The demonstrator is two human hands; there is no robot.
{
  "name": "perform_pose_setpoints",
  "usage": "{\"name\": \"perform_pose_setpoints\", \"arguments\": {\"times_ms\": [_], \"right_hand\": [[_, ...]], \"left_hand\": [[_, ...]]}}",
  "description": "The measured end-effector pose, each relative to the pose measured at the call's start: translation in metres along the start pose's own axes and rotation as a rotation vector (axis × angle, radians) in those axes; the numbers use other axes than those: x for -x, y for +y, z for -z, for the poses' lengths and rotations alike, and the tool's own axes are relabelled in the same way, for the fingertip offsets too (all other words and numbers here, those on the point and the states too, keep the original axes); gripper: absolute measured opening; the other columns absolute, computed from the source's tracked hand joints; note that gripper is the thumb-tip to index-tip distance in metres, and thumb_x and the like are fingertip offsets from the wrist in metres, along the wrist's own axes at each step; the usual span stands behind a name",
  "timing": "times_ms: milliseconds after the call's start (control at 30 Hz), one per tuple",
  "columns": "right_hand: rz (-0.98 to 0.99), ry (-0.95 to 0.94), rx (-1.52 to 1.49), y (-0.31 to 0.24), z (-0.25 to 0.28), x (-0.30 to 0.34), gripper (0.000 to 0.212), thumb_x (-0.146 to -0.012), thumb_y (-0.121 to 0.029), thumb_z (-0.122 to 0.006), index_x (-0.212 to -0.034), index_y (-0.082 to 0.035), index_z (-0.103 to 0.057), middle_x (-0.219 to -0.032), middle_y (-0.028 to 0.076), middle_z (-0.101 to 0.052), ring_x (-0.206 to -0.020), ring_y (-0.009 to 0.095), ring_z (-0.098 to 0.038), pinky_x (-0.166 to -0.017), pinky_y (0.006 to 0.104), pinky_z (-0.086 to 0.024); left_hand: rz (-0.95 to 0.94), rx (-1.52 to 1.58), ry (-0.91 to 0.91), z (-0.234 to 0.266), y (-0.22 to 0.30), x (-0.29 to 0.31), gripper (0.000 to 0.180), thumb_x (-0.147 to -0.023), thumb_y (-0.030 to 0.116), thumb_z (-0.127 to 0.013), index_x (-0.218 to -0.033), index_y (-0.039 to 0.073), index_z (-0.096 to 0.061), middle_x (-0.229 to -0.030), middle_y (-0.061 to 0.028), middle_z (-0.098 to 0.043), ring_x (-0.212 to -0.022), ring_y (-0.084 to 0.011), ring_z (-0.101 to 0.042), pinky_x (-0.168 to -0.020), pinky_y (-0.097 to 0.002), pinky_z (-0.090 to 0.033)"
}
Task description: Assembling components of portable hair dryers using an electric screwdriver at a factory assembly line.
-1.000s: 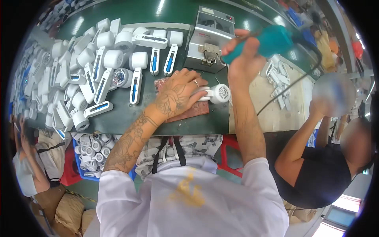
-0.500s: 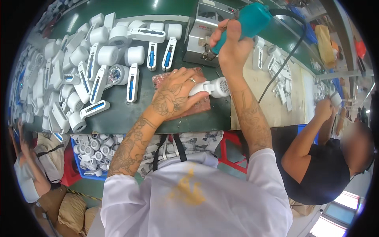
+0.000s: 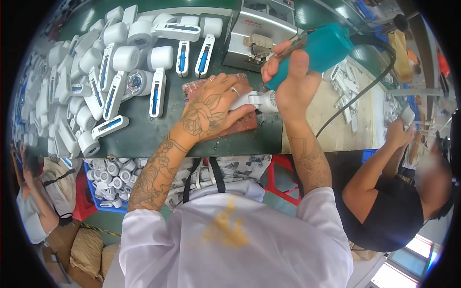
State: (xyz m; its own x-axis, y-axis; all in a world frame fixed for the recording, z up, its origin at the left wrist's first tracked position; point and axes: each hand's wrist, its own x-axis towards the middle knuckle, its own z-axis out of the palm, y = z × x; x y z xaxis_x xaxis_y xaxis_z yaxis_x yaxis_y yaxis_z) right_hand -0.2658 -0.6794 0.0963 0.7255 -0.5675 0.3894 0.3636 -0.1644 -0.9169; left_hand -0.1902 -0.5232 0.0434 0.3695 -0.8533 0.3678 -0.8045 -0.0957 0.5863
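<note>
My left hand (image 3: 207, 108) is closed over the handle of a white handheld fan (image 3: 267, 102), pressing it onto a worn reddish pad (image 3: 244, 125). The fan's round head sticks out to the right, past my thumb; most of its handle is hidden under the palm. A teal electric screwdriver (image 3: 318, 52) with a dark cord is in my right hand (image 3: 300, 86), fingers wrapped round its body. It tilts down to the left, its nose just above the fan's joint. Whether the tip touches the fan, I cannot tell.
Many white fans (image 3: 115, 72) with opened handles showing blue cells are heaped on the left. A silver machine (image 3: 259, 36) stands behind the pad. White handle parts (image 3: 348, 91) lie on cardboard at right. A blue crate (image 3: 113, 185) of fan parts sits below. A co-worker (image 3: 389, 192) works at right.
My right hand has brought the screwdriver down and to the right, nearer the fan. The left hand stays on the fan. The whole view has shifted slightly.
</note>
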Motion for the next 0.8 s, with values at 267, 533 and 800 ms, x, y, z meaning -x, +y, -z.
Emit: {"name": "perform_pose_setpoints", "arguments": {"times_ms": [267,533,800], "right_hand": [[-0.011,-0.011,-0.017,0.011,-0.001,0.006,0.055,-0.1,-0.054,-0.057,-0.096,0.0,-0.052,-0.068,0.008,-0.053,-0.059,0.019,-0.054,-0.054,0.0319,-0.046],[-0.001,0.005,0.005,0.013,0.001,0.006,0.055,-0.101,-0.054,-0.055,-0.097,0.001,-0.052,-0.068,0.008,-0.053,-0.059,0.019,-0.054,-0.055,0.0318,-0.047],[0.149,0.104,-0.008,0.003,-0.013,-0.037,0.043,-0.102,-0.042,-0.061,-0.098,0.001,-0.064,-0.065,0.003,-0.058,-0.058,0.01,-0.056,-0.055,0.0261,-0.043]], "left_hand": [[-0.021,-0.078,0.003,-0.001,0.0,-0.001,0.041,-0.091,0.037,-0.069,-0.116,0.005,-0.065,-0.124,-0.0136,-0.063,-0.106,-0.0319,-0.06,-0.094,-0.0468,-0.048],[-0.056,-0.033,0.061,-0.002,-0.001,-0.002,0.038,-0.089,0.032,-0.071,-0.114,0.003,-0.065,-0.107,-0.0132,-0.06,-0.098,-0.0343,-0.057,-0.088,-0.0448,-0.046],[-0.048,-0.074,0.067,-0.003,-0.002,0.004,0.035,-0.092,0.029,-0.066,-0.117,0.004,-0.063,-0.12,-0.0172,-0.062,-0.109,-0.0387,-0.057,-0.099,-0.0496,-0.045]]}}
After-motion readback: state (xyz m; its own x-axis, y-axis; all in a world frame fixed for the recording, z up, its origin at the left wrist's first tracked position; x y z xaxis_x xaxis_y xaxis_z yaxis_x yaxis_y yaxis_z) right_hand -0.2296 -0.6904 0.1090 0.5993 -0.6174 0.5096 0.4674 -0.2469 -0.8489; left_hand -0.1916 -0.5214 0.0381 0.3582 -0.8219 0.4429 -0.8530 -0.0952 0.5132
